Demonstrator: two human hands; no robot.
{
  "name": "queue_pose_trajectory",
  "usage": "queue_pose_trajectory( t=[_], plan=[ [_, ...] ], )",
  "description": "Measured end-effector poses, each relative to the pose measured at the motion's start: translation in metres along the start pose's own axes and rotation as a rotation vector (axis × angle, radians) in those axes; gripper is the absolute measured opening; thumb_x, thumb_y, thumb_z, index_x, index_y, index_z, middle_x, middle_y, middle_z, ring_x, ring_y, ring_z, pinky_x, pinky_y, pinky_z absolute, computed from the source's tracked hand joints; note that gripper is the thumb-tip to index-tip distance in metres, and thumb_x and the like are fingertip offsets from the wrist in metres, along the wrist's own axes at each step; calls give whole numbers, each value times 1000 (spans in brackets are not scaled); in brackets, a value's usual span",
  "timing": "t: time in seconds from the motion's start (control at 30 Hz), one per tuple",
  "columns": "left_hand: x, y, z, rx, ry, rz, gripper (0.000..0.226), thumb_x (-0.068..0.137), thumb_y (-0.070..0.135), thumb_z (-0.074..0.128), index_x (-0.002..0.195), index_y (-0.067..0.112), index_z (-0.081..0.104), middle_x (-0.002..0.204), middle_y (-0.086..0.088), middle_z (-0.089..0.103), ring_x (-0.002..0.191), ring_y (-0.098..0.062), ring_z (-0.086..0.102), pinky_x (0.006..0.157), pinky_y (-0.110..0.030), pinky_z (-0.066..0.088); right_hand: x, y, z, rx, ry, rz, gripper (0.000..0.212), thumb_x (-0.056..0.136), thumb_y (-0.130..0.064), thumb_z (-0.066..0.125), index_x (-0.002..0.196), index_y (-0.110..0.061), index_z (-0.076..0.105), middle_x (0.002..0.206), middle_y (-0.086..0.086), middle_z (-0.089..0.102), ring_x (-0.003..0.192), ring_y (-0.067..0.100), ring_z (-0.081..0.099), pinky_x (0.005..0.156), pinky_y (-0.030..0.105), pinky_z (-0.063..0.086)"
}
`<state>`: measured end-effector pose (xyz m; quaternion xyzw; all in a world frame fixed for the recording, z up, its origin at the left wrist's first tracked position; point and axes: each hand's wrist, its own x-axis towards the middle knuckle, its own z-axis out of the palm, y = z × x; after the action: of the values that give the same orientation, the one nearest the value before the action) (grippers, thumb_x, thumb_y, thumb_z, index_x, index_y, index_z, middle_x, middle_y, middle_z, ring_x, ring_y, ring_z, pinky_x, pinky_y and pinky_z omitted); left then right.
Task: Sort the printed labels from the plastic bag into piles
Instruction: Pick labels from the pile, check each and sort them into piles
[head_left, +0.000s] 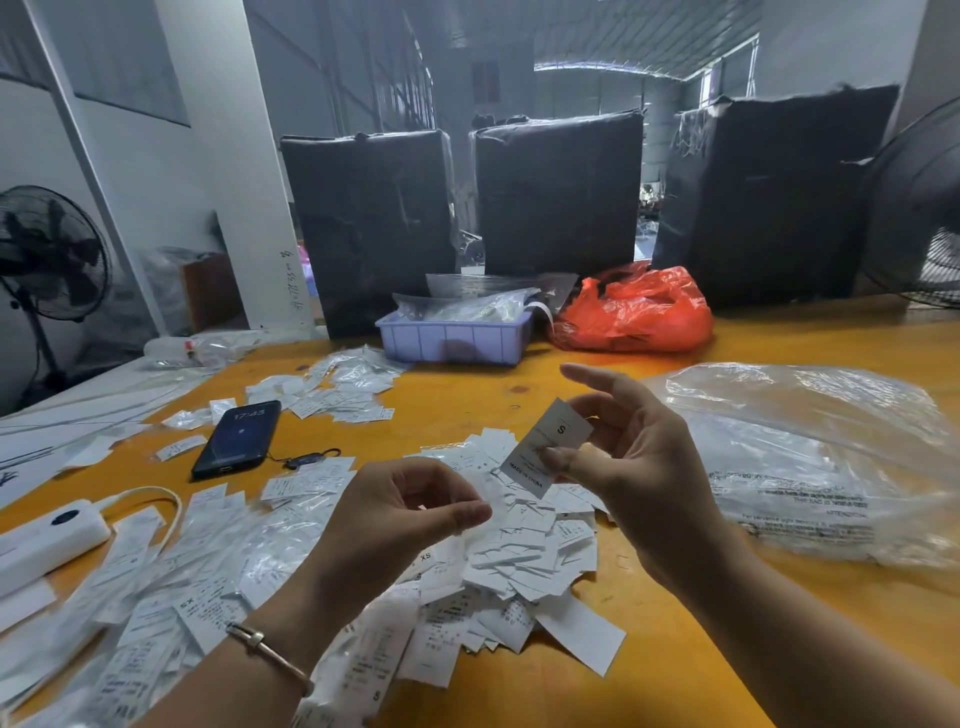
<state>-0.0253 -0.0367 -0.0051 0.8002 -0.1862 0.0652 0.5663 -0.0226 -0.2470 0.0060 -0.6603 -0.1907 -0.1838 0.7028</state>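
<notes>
My right hand pinches a white label printed with "S" and "MADE IN CHINA", lifted above the table. My left hand hovers over the main heap of white labels with its fingers curled; nothing shows in its grip. A large clear plastic bag lies flat to the right of my right hand. More labels spread across the left front of the orange table, and a smaller pile of labels lies further back.
A black phone lies left of centre. A white power bank with a cable sits at the left edge. Further back stand a purple tray holding bags, a red plastic bag, and three black-wrapped bales. Fans flank the table.
</notes>
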Motion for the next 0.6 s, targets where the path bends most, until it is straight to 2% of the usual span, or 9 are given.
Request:
queue_pose_trajectory(
  t=[0.1,0.23,0.33,0.4,0.5,0.6],
  plan=[
    [-1,2,1,0,-11,23,21,63,34,82,73,17,75,74,-5,72,69,-15,67,68,-23,56,-1,-2,1,-4,-11,-32,63,72,12,73,117,-30,59,88,0,65,93,19,66,86,44,56],
    [-3,5,1,-18,-26,37,20,64,29,84,74,14,74,77,-8,73,72,-21,68,70,-29,56,-2,-5,3,-22,-23,-101,60,73,14,72,117,-26,60,87,3,64,92,17,67,79,40,59],
    [-3,6,2,-30,-40,43,21,64,26,84,73,11,74,76,-10,72,71,-20,66,70,-29,56,-2,-6,4,-24,-26,-106,55,71,13,74,113,-21,61,88,5,67,90,20,68,76,43,59],
    [-4,6,2,-35,-41,38,22,64,26,84,74,10,73,77,-10,72,71,-19,66,70,-29,56,-3,-7,4,-19,-32,-90,44,71,12,75,103,-16,64,88,6,71,85,21,69,75,41,60],
    [-3,5,1,-19,-31,33,21,66,28,82,76,12,74,77,-8,73,71,-19,67,70,-31,56,-3,-8,3,60,-25,-16,21,70,8,75,83,-6,68,80,10,73,73,20,69,69,28,57],
    [-3,4,0,16,-4,37,20,66,33,80,77,17,76,78,-7,73,75,-26,69,72,-38,58,0,-8,0,63,-27,45,8,71,-3,76,78,-3,72,76,13,72,68,15,65,61,18,51]
  ],
)
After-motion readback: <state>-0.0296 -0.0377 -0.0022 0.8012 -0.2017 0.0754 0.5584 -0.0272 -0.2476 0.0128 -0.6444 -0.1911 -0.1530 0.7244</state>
